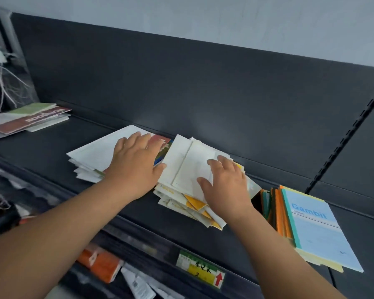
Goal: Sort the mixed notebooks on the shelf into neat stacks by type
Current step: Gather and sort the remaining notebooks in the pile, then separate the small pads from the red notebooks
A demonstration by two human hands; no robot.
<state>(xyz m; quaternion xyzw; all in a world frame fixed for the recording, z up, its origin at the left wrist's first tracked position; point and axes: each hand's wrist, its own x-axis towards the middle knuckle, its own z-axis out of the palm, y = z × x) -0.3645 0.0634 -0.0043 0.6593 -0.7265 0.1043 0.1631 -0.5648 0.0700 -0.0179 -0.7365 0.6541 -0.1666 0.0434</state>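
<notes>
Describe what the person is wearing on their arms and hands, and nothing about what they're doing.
Both forearms are bare as far as the frame shows: no sleeves or cuffs. The left hand and right hand have no gloves, and no rings, watch or bracelets are visible. Nails look short and unpainted, though the image is slightly blurred.

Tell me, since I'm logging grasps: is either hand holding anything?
Nothing is gripped. The left hand lies flat on the white pile; the right hand on the messy pile.

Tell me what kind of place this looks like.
Probably a stationery shop aisle. A dark metal shelf carries a price label on its front edge, piles of notebooks lie on it, and a slotted upright runs up the back panel, as on shop racking.
</notes>
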